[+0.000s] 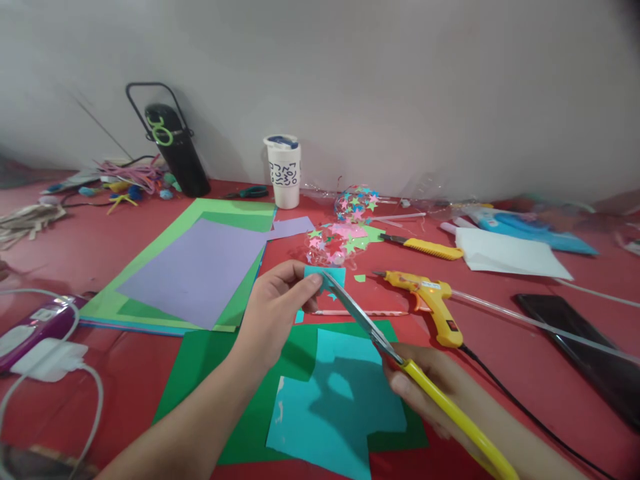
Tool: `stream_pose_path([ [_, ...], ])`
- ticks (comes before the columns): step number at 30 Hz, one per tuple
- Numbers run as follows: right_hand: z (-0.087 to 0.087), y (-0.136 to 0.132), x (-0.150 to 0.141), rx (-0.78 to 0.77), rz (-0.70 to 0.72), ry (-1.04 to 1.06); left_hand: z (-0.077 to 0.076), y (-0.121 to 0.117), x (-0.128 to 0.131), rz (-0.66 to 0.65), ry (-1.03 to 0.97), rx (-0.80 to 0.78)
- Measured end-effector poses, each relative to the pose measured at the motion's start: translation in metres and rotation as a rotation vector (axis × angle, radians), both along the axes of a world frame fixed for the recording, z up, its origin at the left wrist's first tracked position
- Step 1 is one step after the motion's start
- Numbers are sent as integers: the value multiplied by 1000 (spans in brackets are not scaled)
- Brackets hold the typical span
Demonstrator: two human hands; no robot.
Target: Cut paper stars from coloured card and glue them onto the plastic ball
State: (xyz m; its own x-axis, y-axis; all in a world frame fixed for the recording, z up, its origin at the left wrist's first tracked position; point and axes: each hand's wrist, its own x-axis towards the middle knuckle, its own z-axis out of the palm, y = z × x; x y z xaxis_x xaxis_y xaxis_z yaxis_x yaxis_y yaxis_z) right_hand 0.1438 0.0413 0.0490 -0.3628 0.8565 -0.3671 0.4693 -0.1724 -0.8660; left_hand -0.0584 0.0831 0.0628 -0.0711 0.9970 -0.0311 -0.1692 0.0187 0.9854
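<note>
Between thumb and fingers, my left hand (285, 297) pinches a small turquoise piece of paper (336, 275). A pair of scissors (367, 325) with yellow handles is gripped in my right hand (425, 377); its blades reach up to the paper piece beside my left thumb. Below both hands lies a larger cut turquoise sheet (335, 400) on a dark green sheet (200, 360). A pencil (363, 313) rests on the table just past the blades, and a small green scrap (359, 278) lies near the tip of the glue gun (430, 297).
Purple paper (195, 270) tops a stack of coloured sheets on the left. A white cup (287, 177) and a black bottle (177, 150) stand by the wall. Star confetti (333, 247), a yellow box cutter (425, 247), a phone (575, 347) and a power strip (43, 327) surround the work area.
</note>
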Motion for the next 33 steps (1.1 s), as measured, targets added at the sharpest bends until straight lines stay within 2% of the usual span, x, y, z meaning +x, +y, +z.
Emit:
stream_pose_path([
  [13, 2, -3, 5, 32, 47, 100, -4, -6, 5, -47, -61, 46],
  [21, -3, -4, 4, 65, 39, 120, -5, -9, 12, -4, -46, 46],
  [28, -9, -7, 0, 20, 1, 110, -9, -12, 18, 18, -105, 46],
  [33, -5, -4, 2, 48, 60, 121, -9, -13, 18, 29, -125, 42],
])
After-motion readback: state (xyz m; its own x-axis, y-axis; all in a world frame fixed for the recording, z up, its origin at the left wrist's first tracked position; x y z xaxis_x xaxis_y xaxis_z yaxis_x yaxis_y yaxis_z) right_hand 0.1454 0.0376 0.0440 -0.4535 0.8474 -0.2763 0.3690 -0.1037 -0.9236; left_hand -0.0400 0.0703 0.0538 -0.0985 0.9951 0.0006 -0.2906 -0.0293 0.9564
